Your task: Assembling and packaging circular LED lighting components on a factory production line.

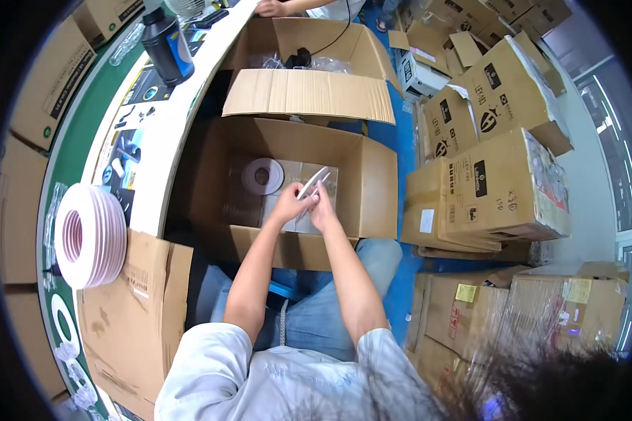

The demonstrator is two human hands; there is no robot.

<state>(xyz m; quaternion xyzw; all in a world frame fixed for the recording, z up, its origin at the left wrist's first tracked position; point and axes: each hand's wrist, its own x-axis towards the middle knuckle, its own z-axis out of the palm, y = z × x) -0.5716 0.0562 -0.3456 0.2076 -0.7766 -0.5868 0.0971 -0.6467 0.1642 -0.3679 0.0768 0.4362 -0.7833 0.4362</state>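
Note:
Over an open cardboard box [378, 189], both hands are close together at a thin white ring [312, 184], tilted and seen nearly edge-on. My left hand [292, 204] is closed on its lower side. My right hand [321, 208] is closed against it from the other side, fingers partly hidden. A thin pale edge shows between and below the hands; whether it belongs to a second ring I cannot tell. Inside the box, left of the hands, a white flat ring [277, 175] lies on the bottom near a clear plastic sheet [324, 170].
A stack of white rings [109, 235] stands on the workbench at left, with a black bottle [165, 52] farther back. Beyond my box is another open carton [309, 95]; another person's hand [270, 8] shows past it. Stacked cartons [484, 189] line the right.

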